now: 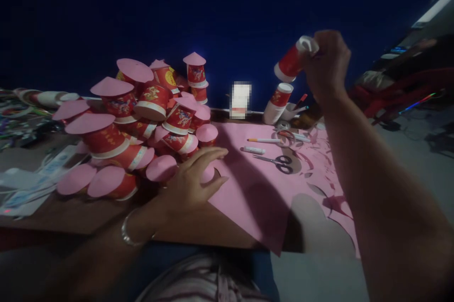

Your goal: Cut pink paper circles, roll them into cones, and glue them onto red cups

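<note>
My right hand (329, 58) is raised at the right, its fingers closed on a red paper cup (289, 63) with white ends. The cup tilts above a stack of paper cups (278, 103), apart from it. My left hand (195, 176) hovers low over the edge of a pink paper sheet (241, 184), thumb and fingers apart, holding nothing I can see. Beside it lies a large pile of red printed cups capped with pink paper cones (108, 134). A small pink cone (207, 174) shows between its thumb and fingers.
Scissors (280, 162), a glue stick (253, 150) and an orange-tipped pen (264, 141) lie on the pink paper. Cut pink scraps (326, 165) and a grey round-edged piece (312, 224) are at right. A power strip (42, 179) with cables sits at left.
</note>
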A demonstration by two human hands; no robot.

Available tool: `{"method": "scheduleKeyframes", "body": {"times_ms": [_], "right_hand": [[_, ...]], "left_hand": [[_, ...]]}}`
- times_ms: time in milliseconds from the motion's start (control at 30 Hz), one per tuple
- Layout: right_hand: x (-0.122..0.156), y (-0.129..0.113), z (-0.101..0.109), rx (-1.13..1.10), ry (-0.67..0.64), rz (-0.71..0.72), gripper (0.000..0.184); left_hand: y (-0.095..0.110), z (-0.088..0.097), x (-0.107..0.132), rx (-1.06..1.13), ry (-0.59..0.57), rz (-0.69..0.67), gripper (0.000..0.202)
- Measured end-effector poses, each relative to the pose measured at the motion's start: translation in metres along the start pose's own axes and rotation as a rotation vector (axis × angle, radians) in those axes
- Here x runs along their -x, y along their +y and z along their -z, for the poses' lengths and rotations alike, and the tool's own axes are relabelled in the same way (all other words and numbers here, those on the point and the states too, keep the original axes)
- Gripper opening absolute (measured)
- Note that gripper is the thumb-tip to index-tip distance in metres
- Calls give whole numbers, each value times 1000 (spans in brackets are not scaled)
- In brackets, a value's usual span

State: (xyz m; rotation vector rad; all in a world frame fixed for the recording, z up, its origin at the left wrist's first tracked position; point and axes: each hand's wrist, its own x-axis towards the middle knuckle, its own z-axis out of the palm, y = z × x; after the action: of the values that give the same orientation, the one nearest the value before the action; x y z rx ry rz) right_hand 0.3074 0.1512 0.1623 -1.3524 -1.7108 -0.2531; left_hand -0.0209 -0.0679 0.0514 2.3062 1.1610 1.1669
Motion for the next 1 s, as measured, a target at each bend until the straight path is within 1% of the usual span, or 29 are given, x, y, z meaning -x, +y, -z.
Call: {"method": "scheduleKeyframes", "body": {"times_ms": [33,67,100,133,167,200,233,267,300,333,367,400,433,467,500,533,567,600,667,700,767,867,933,1000], "right_hand": [[10,-14,8,-72,94,-6,32],[24,-28,14,-188,112,20,42],[41,-41,19,-318,81,24,46],[60,-53,22,-434,-11,0,44],[82,-63,23,-518,-175,-35,42],[104,-71,23,-565,-336,-61,39],[126,-78,23,-592,-464,-67,37],[147,-84,22,-615,-561,-59,38],[166,-89,21,-645,-654,-56,40],[181,-91,19,-686,-703,-57,40],[194,-91,18,-725,-744,-58,40],[203,-89,17,-778,-776,-51,40],[208,-84,16,-816,-783,-63,38],[211,-76,14,-830,-740,-80,35],[211,-66,11,-786,-668,-104,31],[209,-54,8,-676,-570,-111,27],[207,-41,4,-501,-497,-92,23],[203,-28,-2,-297,-471,-53,22],[197,-7,-13,95,-569,38,26],[194,1,-19,142,-601,54,26],[192,11,-31,189,-658,88,25],[190,15,-47,200,-700,95,20],[189,16,-54,196,-704,72,18],[187,16,-58,164,-687,43,20]], "left_hand": [[-2,-6,1,87,5,61,53],[-4,-11,2,183,13,118,60],[-7,-15,3,268,14,160,66],[-9,-19,4,332,18,192,72],[-11,-23,4,373,18,219,78],[-11,-26,3,397,12,242,84],[-11,-30,2,412,2,270,90],[-9,-34,1,426,-18,305,95],[-7,-38,-1,448,-48,345,99],[-5,-43,-2,481,-86,389,99],[-2,-49,-3,525,-138,429,96],[0,-55,-4,580,-191,468,88],[2,-61,-4,637,-231,499,79],[3,-68,-3,687,-268,528,70],[4,-74,-2,725,-285,563,61],[4,-80,-1,758,-301,596,56],[3,-86,-1,791,-316,630,53],[2,-90,-1,823,-318,661,52],[-1,-96,-4,875,-303,702,52],[-2,-97,-7,876,-285,712,52],[-4,-97,-12,808,-259,718,49],[-7,-92,-17,645,-256,748,47],[-9,-89,-18,599,-260,777,48],[-13,-87,-16,590,-256,791,49]]}}
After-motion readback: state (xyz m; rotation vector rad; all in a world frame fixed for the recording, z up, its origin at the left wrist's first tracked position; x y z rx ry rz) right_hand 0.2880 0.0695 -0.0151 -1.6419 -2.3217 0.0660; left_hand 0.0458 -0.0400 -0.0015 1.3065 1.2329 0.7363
